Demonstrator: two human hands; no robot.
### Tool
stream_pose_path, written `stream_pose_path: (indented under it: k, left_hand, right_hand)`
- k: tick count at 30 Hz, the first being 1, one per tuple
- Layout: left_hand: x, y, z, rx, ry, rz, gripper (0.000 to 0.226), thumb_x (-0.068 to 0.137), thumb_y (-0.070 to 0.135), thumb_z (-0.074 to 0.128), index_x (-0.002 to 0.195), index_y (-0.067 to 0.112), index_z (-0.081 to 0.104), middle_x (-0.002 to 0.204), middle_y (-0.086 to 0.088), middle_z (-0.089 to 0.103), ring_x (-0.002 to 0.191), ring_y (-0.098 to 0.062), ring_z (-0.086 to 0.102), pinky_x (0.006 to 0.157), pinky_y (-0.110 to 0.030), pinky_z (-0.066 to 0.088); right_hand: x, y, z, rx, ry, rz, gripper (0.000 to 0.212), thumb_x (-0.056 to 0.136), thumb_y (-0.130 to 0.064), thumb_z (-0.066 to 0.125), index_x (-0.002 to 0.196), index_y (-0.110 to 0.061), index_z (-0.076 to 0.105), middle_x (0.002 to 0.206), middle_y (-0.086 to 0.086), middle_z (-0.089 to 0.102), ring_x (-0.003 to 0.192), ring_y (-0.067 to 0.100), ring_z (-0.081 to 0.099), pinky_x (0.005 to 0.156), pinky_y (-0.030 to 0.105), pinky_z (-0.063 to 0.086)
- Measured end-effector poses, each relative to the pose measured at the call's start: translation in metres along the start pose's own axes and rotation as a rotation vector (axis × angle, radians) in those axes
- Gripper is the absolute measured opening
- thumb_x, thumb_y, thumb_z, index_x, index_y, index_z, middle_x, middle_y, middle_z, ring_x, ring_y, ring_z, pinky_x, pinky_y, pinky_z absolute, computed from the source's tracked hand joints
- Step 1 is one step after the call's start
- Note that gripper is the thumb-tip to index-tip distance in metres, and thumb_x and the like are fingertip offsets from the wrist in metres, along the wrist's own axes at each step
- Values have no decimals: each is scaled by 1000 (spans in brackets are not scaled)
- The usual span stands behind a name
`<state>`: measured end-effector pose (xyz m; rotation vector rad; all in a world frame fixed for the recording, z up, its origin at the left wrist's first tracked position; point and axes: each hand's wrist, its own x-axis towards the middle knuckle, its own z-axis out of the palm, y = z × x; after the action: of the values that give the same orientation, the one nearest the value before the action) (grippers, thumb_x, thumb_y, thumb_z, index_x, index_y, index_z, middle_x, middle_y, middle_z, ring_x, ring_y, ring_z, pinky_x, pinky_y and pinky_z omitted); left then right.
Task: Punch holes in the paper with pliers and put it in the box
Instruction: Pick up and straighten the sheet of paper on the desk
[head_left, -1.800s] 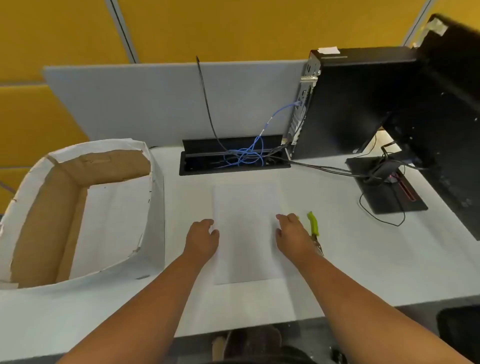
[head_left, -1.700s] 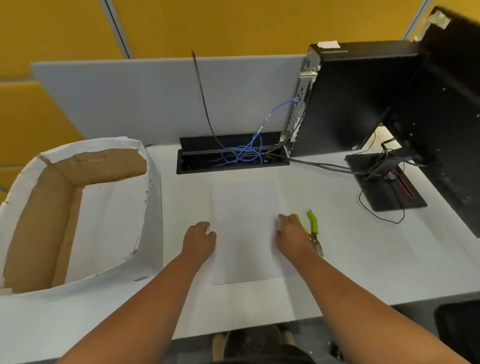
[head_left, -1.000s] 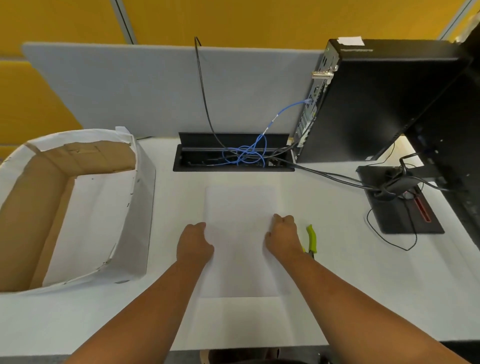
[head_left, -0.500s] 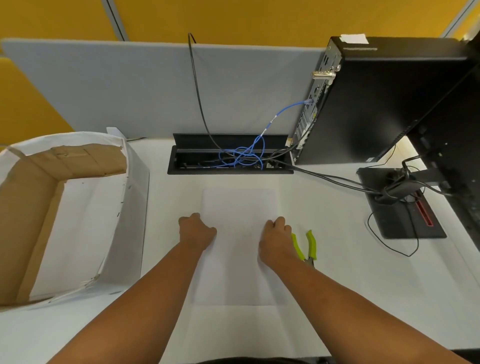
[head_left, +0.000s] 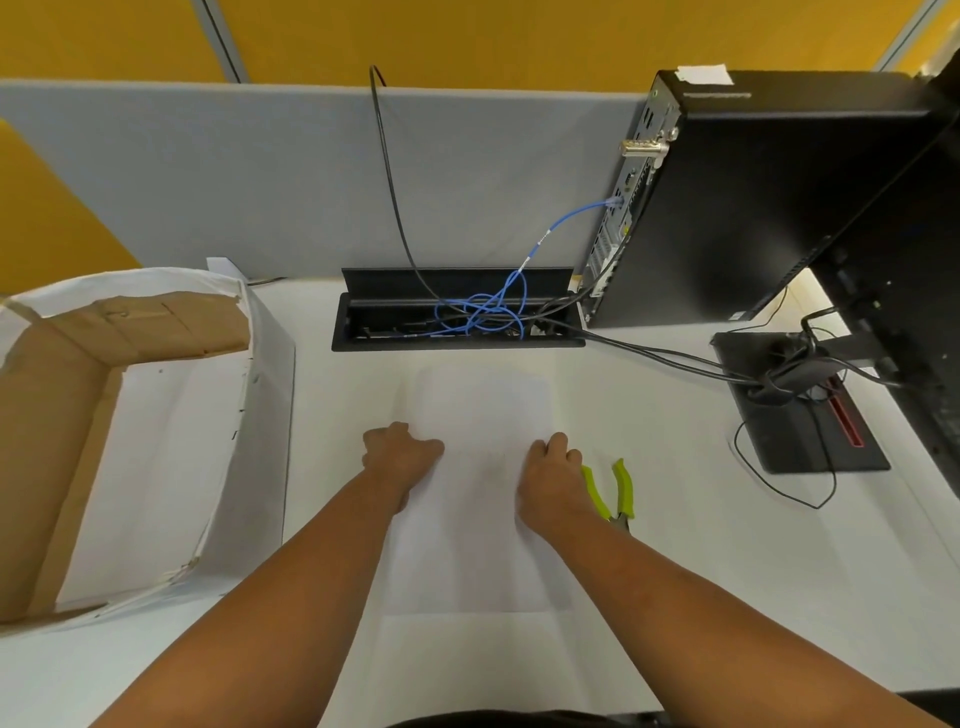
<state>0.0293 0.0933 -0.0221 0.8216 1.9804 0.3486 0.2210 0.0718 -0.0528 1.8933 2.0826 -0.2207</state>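
Observation:
A white sheet of paper (head_left: 483, 410) lies flat on the white desk in front of me. My left hand (head_left: 399, 454) rests on its left edge and my right hand (head_left: 549, 483) on its right edge. Both hands have loosely curled fingers, and I see no grip on the sheet. Pliers with green handles (head_left: 621, 486) lie on the desk just right of my right hand, untouched, jaws pointing toward me. The open cardboard box (head_left: 262, 415), wrapped in white paper, stands at the left.
A black cable tray (head_left: 457, 338) with blue and black wires sits behind the paper. A black computer tower (head_left: 769, 208) stands at the back right. A monitor stand base (head_left: 800, 431) and trailing cables lie at the right. A grey partition runs along the back.
The view has shifted to look more steeply down on the desk. Both hands stay at the paper's edges, their fingers now more curled. The paper and pliers have not moved.

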Motion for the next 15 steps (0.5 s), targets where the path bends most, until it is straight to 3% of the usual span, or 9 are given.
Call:
stream_pose_path:
  k: [3, 5, 8, 10, 11, 12, 15]
  left_hand:
    - [-4, 4, 0, -130, -19, 7, 81, 82, 30, 67, 149, 13, 25, 148, -7, 21, 125, -31, 42, 90, -32, 40]
    - [-2, 3, -3, -243, -66, 8, 83, 78, 31, 69, 147, 16, 25, 145, -5, 35, 121, -31, 47, 97, -38, 45]
    - [-3, -1, -9, -351, -48, 27, 61, 88, 26, 59, 143, 15, 35, 135, -3, 48, 113, -28, 53, 92, -39, 48]
    - [0, -7, -11, -356, 9, 88, 23, 92, 16, 53, 113, 14, 61, 115, -6, 61, 91, -23, 57, 73, -30, 46]
    - [-2, -10, -12, -356, 33, 114, 15, 92, 10, 52, 93, 17, 65, 101, -6, 64, 79, -22, 55, 66, -27, 44]
    - [-4, -13, -13, -353, 59, 133, 20, 91, 6, 52, 82, 19, 63, 91, -7, 64, 71, -22, 53, 61, -25, 42]
    - [-8, -24, -16, -377, 89, 180, 18, 90, 2, 56, 87, 17, 64, 90, -8, 67, 78, -25, 62, 69, -26, 49]
  right_hand:
    - [-1, 0, -2, 22, 4, 1, 55, 84, -17, 53, 132, 2, 35, 127, 19, 36, 101, 27, 46, 82, 28, 40]
    - [-2, 0, -4, 24, 2, 0, 55, 85, -17, 53, 133, 2, 35, 127, 19, 36, 102, 27, 47, 84, 28, 41]
    - [-3, 0, -5, -1, 3, 0, 54, 85, -17, 52, 132, 3, 36, 126, 19, 37, 101, 27, 46, 83, 28, 40]
    - [-2, -1, -4, -3, -8, -15, 51, 84, -16, 51, 129, 2, 37, 123, 19, 39, 101, 27, 45, 80, 28, 37]
    - [-1, -1, -3, 0, -13, -17, 50, 83, -16, 51, 128, 2, 38, 122, 18, 40, 101, 27, 45, 78, 28, 36]
    - [1, 0, -2, 15, -16, -23, 48, 83, -16, 50, 126, 1, 40, 121, 18, 41, 102, 27, 44, 76, 27, 34]
    - [6, 2, -10, 229, -22, 13, 39, 89, -20, 50, 124, -3, 45, 120, 14, 41, 107, 28, 44, 69, 22, 34]
